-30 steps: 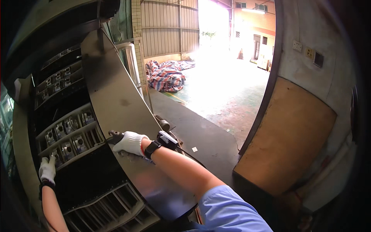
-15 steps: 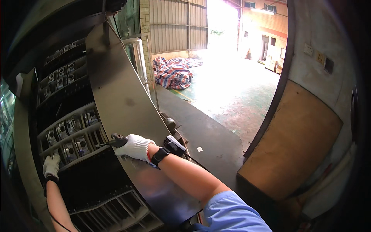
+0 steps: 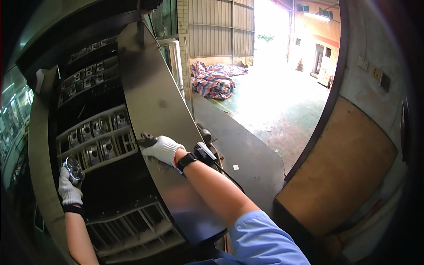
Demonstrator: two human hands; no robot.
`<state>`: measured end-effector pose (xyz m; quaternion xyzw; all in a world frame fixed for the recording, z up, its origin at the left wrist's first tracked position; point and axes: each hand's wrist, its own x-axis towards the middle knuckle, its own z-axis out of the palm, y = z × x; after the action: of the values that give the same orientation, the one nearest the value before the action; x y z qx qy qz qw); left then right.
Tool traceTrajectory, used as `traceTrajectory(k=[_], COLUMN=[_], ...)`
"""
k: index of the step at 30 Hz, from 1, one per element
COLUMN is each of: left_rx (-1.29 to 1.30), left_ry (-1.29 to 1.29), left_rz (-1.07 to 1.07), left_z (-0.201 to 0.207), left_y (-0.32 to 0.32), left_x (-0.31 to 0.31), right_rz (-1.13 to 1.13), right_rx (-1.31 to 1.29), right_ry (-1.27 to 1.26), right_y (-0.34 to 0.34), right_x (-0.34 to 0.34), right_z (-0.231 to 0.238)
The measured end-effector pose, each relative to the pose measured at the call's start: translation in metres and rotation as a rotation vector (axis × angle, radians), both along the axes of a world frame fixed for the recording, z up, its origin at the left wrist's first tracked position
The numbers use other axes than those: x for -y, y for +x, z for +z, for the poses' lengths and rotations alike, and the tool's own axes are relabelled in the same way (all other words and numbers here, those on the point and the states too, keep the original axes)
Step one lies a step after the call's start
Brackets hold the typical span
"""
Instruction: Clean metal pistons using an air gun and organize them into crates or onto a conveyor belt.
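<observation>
Clasping a round metal part point(image 3: 77, 170), left fingers point(image 3: 65, 175) curl; right fingers point(image 3: 153, 151) clench a tool point(image 3: 147, 139).

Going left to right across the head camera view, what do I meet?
Left hand holding a round metal part, right hand holding a dark tool, striped tarp, brown board.

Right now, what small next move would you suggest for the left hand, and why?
Probably draw the round metal part slightly away from the rack: the left hand grips it close by the rack's near edge, and the right hand holds a dark tool.
</observation>
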<state>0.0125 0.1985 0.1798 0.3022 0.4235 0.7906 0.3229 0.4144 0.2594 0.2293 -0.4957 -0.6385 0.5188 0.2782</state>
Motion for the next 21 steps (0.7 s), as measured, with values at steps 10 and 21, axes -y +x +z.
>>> traceTrajectory(k=[10, 21], left_rx=[0.113, 0.011], left_ry=[0.218, 0.014], left_rz=[-0.271, -0.215], left_z=[-0.056, -0.089], left_y=[0.095, 0.066], left_x=[0.157, 0.295], right_rz=[0.298, 0.572], right_rx=[-0.356, -0.09], right_ry=[-0.338, -0.447], right_y=[-0.015, -0.078], right_x=[0.196, 0.268], right_z=[-0.054, -0.094])
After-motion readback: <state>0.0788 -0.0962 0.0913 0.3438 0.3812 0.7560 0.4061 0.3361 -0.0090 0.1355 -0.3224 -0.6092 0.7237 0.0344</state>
